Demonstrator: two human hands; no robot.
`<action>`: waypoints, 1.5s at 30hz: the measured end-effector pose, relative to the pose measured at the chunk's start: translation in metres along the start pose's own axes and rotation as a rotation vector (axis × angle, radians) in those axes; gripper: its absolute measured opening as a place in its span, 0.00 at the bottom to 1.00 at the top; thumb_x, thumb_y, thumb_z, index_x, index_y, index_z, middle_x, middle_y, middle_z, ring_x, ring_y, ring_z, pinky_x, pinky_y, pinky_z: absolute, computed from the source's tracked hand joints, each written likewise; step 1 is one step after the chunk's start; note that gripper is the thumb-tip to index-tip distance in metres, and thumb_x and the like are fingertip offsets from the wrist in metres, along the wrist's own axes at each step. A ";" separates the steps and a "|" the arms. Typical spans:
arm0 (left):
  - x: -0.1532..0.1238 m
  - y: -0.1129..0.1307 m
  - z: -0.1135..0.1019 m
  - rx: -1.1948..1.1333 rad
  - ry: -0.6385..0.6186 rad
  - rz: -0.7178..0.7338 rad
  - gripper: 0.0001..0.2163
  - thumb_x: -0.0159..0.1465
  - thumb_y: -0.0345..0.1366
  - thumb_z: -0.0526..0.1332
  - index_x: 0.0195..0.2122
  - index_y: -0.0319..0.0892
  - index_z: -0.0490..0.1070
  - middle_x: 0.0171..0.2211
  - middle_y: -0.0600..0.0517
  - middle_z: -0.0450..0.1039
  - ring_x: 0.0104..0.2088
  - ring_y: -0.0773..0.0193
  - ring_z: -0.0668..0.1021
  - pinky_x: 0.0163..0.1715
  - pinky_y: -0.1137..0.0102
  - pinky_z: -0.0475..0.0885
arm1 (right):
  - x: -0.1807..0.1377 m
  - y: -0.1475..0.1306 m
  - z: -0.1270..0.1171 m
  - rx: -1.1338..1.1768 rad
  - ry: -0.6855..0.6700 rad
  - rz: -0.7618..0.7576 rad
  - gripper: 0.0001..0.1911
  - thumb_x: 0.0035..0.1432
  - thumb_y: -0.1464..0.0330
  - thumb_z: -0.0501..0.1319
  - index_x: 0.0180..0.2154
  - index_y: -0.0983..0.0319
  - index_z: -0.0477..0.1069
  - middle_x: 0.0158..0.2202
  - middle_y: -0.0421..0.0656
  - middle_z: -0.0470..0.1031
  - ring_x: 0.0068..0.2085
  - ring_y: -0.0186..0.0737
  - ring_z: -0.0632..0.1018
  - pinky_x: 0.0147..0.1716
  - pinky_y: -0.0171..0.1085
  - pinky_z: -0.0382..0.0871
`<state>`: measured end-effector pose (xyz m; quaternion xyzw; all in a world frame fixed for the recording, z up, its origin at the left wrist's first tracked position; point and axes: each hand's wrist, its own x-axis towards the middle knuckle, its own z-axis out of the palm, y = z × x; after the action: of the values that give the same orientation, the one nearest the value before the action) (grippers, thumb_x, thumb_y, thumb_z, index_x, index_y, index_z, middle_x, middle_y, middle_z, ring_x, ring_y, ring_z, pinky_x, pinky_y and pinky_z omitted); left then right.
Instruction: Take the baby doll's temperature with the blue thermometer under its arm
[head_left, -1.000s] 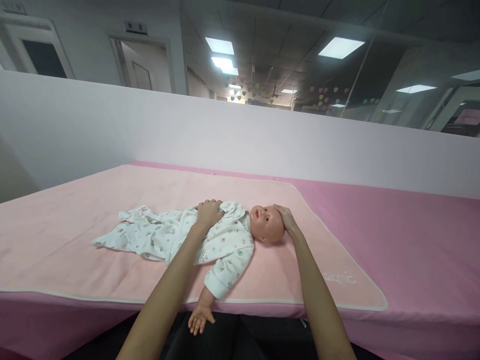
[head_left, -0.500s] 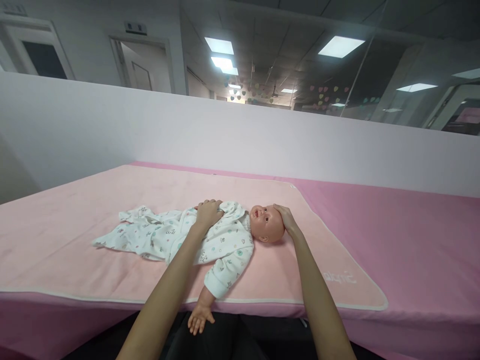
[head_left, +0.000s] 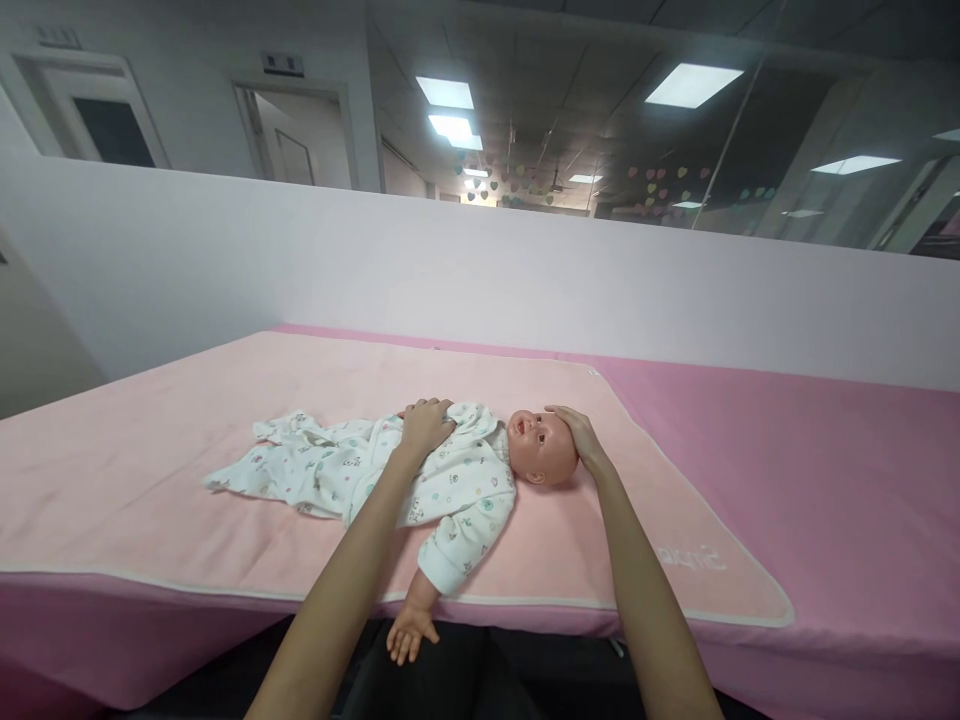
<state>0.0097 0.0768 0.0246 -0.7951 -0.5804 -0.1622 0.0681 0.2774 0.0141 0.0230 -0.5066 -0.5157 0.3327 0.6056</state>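
A baby doll (head_left: 442, 490) in white printed clothes lies on its back, with its head to the right and its legs to the left. My left hand (head_left: 427, 425) lies flat on the front of its top, fingers stretched out toward the far side. Against the crown of the doll's bald head (head_left: 546, 450) rests my right hand (head_left: 577, 435), fingers extended and slightly curved over it. The doll's near arm (head_left: 412, 620) hangs past the front edge, palm upward. Its far arm is mostly hidden behind my left hand.
Under the doll is a peach mat (head_left: 187, 400) with a pale border, spread over a pink-covered table (head_left: 825, 480). A low white wall (head_left: 525, 280) runs along the back, with glass above it. My dark-clothed legs (head_left: 450, 680) are below the front edge.
The whole scene sits slightly farther right as the head camera shifts a little. Both hands keep their places on the doll's body and head.
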 end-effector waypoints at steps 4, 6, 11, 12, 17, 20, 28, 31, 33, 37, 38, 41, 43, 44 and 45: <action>0.000 -0.001 0.001 0.000 0.014 0.012 0.19 0.54 0.38 0.52 0.47 0.45 0.67 0.43 0.46 0.71 0.45 0.51 0.70 0.44 0.59 0.62 | -0.003 -0.002 0.001 0.008 -0.030 0.017 0.12 0.44 0.60 0.58 0.25 0.62 0.73 0.33 0.41 0.76 0.38 0.40 0.73 0.43 0.38 0.64; 0.000 -0.001 0.001 -0.001 0.011 0.014 0.19 0.54 0.38 0.52 0.47 0.45 0.67 0.44 0.46 0.71 0.46 0.51 0.70 0.44 0.59 0.62 | -0.004 -0.004 0.001 0.010 -0.044 0.032 0.13 0.44 0.58 0.58 0.23 0.62 0.71 0.28 0.40 0.76 0.34 0.40 0.73 0.39 0.38 0.64; 0.000 0.000 0.000 0.003 0.000 0.002 0.19 0.54 0.38 0.52 0.48 0.46 0.66 0.44 0.47 0.71 0.46 0.52 0.69 0.45 0.59 0.62 | -0.005 -0.005 0.000 -0.004 -0.039 0.023 0.14 0.44 0.57 0.59 0.21 0.62 0.67 0.24 0.39 0.74 0.31 0.39 0.72 0.35 0.37 0.64; 0.000 0.000 0.000 0.002 -0.001 0.002 0.19 0.54 0.38 0.52 0.48 0.46 0.66 0.44 0.47 0.71 0.46 0.52 0.69 0.45 0.59 0.62 | -0.005 -0.004 0.000 -0.006 -0.043 0.022 0.14 0.44 0.57 0.59 0.21 0.62 0.67 0.24 0.39 0.74 0.31 0.39 0.72 0.35 0.37 0.64; 0.000 0.000 0.001 -0.014 0.016 0.008 0.19 0.54 0.38 0.52 0.47 0.46 0.67 0.44 0.47 0.71 0.46 0.51 0.69 0.44 0.59 0.62 | -0.001 0.001 0.000 -0.005 -0.046 0.016 0.13 0.44 0.58 0.58 0.21 0.61 0.69 0.27 0.40 0.75 0.34 0.40 0.73 0.39 0.38 0.64; 0.000 0.000 0.001 -0.020 0.019 0.008 0.19 0.54 0.38 0.52 0.47 0.46 0.67 0.44 0.47 0.71 0.47 0.51 0.69 0.45 0.59 0.61 | 0.001 0.003 0.000 0.006 0.006 0.004 0.13 0.44 0.59 0.59 0.31 0.60 0.72 0.38 0.41 0.74 0.43 0.41 0.72 0.45 0.38 0.63; 0.000 -0.001 0.002 -0.020 0.014 0.006 0.19 0.54 0.38 0.52 0.48 0.46 0.66 0.44 0.47 0.71 0.47 0.51 0.69 0.45 0.59 0.61 | -0.001 0.002 0.000 0.011 0.107 -0.006 0.20 0.42 0.61 0.60 0.41 0.57 0.69 0.49 0.41 0.68 0.53 0.41 0.65 0.51 0.38 0.59; 0.000 -0.001 0.003 -0.029 0.028 0.014 0.19 0.54 0.38 0.52 0.47 0.45 0.67 0.44 0.46 0.71 0.46 0.51 0.69 0.45 0.58 0.62 | -0.003 -0.003 0.001 0.018 -0.044 0.045 0.12 0.44 0.59 0.58 0.28 0.61 0.71 0.35 0.42 0.75 0.41 0.42 0.72 0.45 0.39 0.63; 0.000 -0.002 0.003 -0.044 0.039 0.015 0.19 0.53 0.37 0.52 0.47 0.45 0.67 0.44 0.46 0.71 0.47 0.50 0.69 0.45 0.57 0.61 | -0.005 -0.006 0.001 0.016 -0.098 0.076 0.13 0.45 0.58 0.57 0.23 0.62 0.70 0.27 0.40 0.75 0.34 0.40 0.73 0.40 0.38 0.65; 0.001 -0.004 0.003 -0.180 0.066 0.039 0.20 0.53 0.38 0.53 0.48 0.45 0.67 0.47 0.47 0.70 0.51 0.51 0.66 0.51 0.57 0.57 | -0.010 -0.012 0.003 0.019 -0.071 0.078 0.13 0.45 0.59 0.57 0.24 0.63 0.71 0.26 0.39 0.75 0.32 0.38 0.73 0.37 0.36 0.65; 0.000 -0.004 0.001 -0.236 0.072 0.059 0.20 0.54 0.38 0.54 0.48 0.46 0.67 0.48 0.48 0.69 0.52 0.51 0.65 0.53 0.56 0.54 | -0.011 -0.013 0.004 0.022 -0.065 0.088 0.13 0.45 0.60 0.57 0.24 0.63 0.71 0.26 0.39 0.76 0.32 0.39 0.74 0.37 0.36 0.65; -0.005 0.000 -0.006 -0.419 0.069 0.174 0.18 0.58 0.43 0.51 0.47 0.46 0.68 0.50 0.51 0.68 0.55 0.52 0.62 0.57 0.52 0.44 | -0.011 -0.014 0.005 0.029 -0.058 0.121 0.13 0.46 0.60 0.56 0.25 0.63 0.72 0.26 0.41 0.77 0.33 0.40 0.75 0.37 0.37 0.66; -0.010 0.007 -0.013 -0.548 0.025 0.278 0.18 0.60 0.46 0.48 0.46 0.46 0.68 0.49 0.52 0.69 0.53 0.54 0.65 0.57 0.55 0.47 | -0.010 -0.013 0.005 0.021 -0.050 0.113 0.13 0.46 0.61 0.56 0.25 0.64 0.72 0.26 0.42 0.77 0.32 0.40 0.75 0.37 0.37 0.66; -0.013 0.010 -0.016 -0.604 -0.013 0.322 0.19 0.61 0.47 0.47 0.47 0.46 0.68 0.49 0.52 0.69 0.51 0.56 0.67 0.56 0.59 0.51 | -0.009 -0.013 0.005 0.018 -0.048 0.107 0.13 0.46 0.61 0.56 0.25 0.64 0.72 0.26 0.42 0.76 0.32 0.39 0.75 0.37 0.37 0.66; -0.016 0.014 -0.018 -0.643 -0.048 0.353 0.20 0.60 0.48 0.48 0.48 0.46 0.67 0.49 0.52 0.69 0.50 0.58 0.68 0.54 0.62 0.56 | -0.009 -0.012 0.005 0.016 -0.043 0.100 0.13 0.47 0.61 0.56 0.26 0.65 0.72 0.27 0.42 0.76 0.32 0.38 0.75 0.37 0.37 0.66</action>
<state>0.0153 0.0526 0.0374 -0.8673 -0.3552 -0.3033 -0.1722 0.2691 0.0042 0.0317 -0.5197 -0.5000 0.3776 0.5808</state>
